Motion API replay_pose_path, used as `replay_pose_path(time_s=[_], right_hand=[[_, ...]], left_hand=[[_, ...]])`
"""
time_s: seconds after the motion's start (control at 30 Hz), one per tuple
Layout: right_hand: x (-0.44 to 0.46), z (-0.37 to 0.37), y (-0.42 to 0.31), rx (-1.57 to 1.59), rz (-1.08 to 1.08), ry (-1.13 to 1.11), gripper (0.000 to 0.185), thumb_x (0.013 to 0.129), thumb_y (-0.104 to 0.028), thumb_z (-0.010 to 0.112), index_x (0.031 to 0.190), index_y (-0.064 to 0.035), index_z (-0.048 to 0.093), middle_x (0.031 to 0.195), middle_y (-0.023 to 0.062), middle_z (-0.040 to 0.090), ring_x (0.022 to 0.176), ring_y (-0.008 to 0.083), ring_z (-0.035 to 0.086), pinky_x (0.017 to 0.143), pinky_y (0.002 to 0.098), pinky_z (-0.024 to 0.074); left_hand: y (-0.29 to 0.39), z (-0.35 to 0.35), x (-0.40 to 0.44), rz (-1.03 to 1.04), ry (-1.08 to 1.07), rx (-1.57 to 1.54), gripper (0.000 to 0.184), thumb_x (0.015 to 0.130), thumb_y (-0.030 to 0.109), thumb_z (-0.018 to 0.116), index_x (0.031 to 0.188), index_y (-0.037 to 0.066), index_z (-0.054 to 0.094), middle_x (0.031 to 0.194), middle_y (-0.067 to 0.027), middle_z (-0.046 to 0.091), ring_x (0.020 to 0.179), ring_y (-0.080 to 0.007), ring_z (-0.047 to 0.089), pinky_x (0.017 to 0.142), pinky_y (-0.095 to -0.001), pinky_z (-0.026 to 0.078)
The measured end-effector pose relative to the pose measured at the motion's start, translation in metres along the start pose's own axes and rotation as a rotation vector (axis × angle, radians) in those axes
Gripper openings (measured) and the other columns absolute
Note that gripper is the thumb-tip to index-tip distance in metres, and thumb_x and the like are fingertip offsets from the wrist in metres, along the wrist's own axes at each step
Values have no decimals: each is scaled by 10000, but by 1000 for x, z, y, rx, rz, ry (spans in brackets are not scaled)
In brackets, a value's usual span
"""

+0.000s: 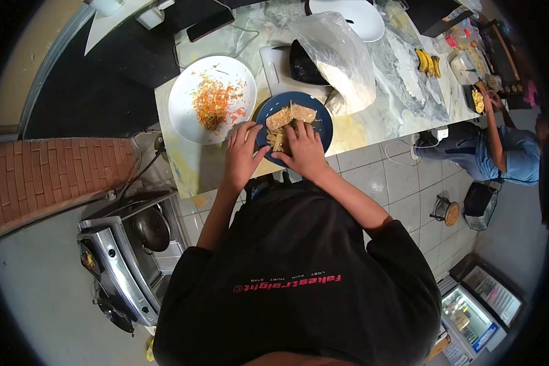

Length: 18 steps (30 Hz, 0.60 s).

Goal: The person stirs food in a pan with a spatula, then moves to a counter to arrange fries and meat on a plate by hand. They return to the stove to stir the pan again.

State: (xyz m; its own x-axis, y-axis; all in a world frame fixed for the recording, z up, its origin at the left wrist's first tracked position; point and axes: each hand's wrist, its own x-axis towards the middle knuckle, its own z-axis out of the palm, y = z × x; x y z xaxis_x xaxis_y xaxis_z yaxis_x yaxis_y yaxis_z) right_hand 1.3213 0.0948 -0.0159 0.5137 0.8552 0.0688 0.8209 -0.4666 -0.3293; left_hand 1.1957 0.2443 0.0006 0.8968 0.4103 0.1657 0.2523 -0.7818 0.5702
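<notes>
Blue plate: it (326, 130) lies flat near the counter's front edge, in front of the wearer's torso; being round, it has no long axis to read.
Left slab: the tan slab (279, 118) on the plate's far half runs lengthwise on a slant, its right end farther from the wearer than its left.
Right slab: a second tan slab (304, 113) slants the opposite way, its left end farther out; their inner ends come close, making a shallow peak pointing away from the torso.
Pale strips: they (279, 141) lie between the hands on the near half, several roughly lengthwise away from the wearer, others crossing.
Left hand: it (243, 146) is at the plate's left rim, fingers close together and pointing away from the body, thumb apart and angled toward the strips.
Right hand: it (305, 147) reaches over the near right part, fingers slightly spread, thumb stretched left along the near side. Whether any fingertip pinches food cannot be told.
White plate: it (182, 100) sits left of the blue one, holding orange and pale shreds (216, 102).
Plastic bag: clear and crumpled, it (351, 67) lies beyond the right hand, beside a dark container (305, 64) and a white board (273, 67).
Far right: another person (515, 149) reaches toward yellow pieces (477, 99), near bananas (429, 63).
</notes>
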Motion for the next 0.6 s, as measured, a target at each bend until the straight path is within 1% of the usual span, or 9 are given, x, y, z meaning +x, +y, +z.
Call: replay_pose_path(time_s=[0.07, 0.1, 0.13, 0.2, 0.3, 0.33, 0.4, 0.53, 0.6], right_hand=[[3, 4, -3, 25, 14, -44, 659, 785, -444, 719, 1258, -41, 500, 1235, 165, 468, 1136, 342, 480, 925, 453, 434], [3, 8, -2, 12, -6, -9, 581, 789, -336, 727, 1247, -59, 500, 1223, 156, 474, 1131, 343, 490, 920, 466, 455], [3, 11, -2, 9, -9, -9, 581, 789, -336, 727, 1247, -59, 500, 1223, 156, 474, 1131, 343, 490, 920, 466, 455], [4, 14, 1, -36, -36, -68, 520, 787, -231, 720, 1232, -56, 515, 1206, 157, 496, 1107, 343, 520, 913, 467, 481], [7, 22, 9, -11, -81, -62, 492, 781, -182, 712, 1219, -53, 531, 1178, 164, 521, 1089, 342, 544, 914, 453, 495], [8, 23, 13, -14, -87, -64, 492, 781, -182, 712, 1219, -53, 531, 1178, 164, 521, 1089, 342, 544, 914, 453, 495], [10, 12, 18, 156, -87, -116, 486, 795, -214, 715, 1220, -54, 543, 1158, 171, 534, 1094, 350, 550, 918, 447, 488], [8, -21, 28, 158, -142, -166, 551, 796, -245, 733, 1265, -58, 513, 1183, 174, 527, 1107, 364, 543, 921, 457, 481], [2, -30, 35, 33, -109, -282, 620, 790, -273, 752, 1305, -64, 478, 1211, 181, 521, 1105, 379, 541, 923, 460, 474]], left_hand=[[1, 0, -1, 10, 12, 2, 501, 801, 199, 734, 1241, 49, 547, 1257, -123, 514, 1184, -331, 489, 1000, -428, 396], [1, 0, -1, 19, 28, 7, 490, 801, 183, 737, 1231, 43, 549, 1237, -131, 522, 1153, -336, 505, 985, -424, 411], [0, 0, -1, 19, 31, 6, 490, 801, 183, 737, 1231, 43, 549, 1237, -131, 522, 1153, -336, 505, 985, -424, 411], [-1, 0, -1, 18, 56, 4, 468, 812, 185, 728, 1222, 45, 551, 1231, -127, 523, 1151, -333, 508, 982, -424, 412], [-2, -2, -1, 7, 70, -4, 449, 822, 188, 721, 1213, 46, 552, 1222, -123, 526, 1146, -332, 512, 979, -423, 414], [-2, -3, -2, 3, 76, -5, 449, 822, 188, 721, 1213, 46, 552, 1222, -123, 526, 1146, -332, 512, 979, -423, 414], [-1, -6, -3, -12, 74, 6, 427, 829, 190, 715, 1200, 49, 556, 1216, -121, 526, 1140, -332, 515, 977, -422, 417], [-4, -8, -9, -75, 49, -28, 443, 845, 227, 696, 1235, 71, 555, 1258, -99, 515, 1177, -322, 493, 994, -433, 392], [-4, -9, -12, -86, 57, -19, 432, 856, 229, 688, 1236, 70, 555, 1256, -102, 514, 1160, -326, 499, 990, -432, 395]])
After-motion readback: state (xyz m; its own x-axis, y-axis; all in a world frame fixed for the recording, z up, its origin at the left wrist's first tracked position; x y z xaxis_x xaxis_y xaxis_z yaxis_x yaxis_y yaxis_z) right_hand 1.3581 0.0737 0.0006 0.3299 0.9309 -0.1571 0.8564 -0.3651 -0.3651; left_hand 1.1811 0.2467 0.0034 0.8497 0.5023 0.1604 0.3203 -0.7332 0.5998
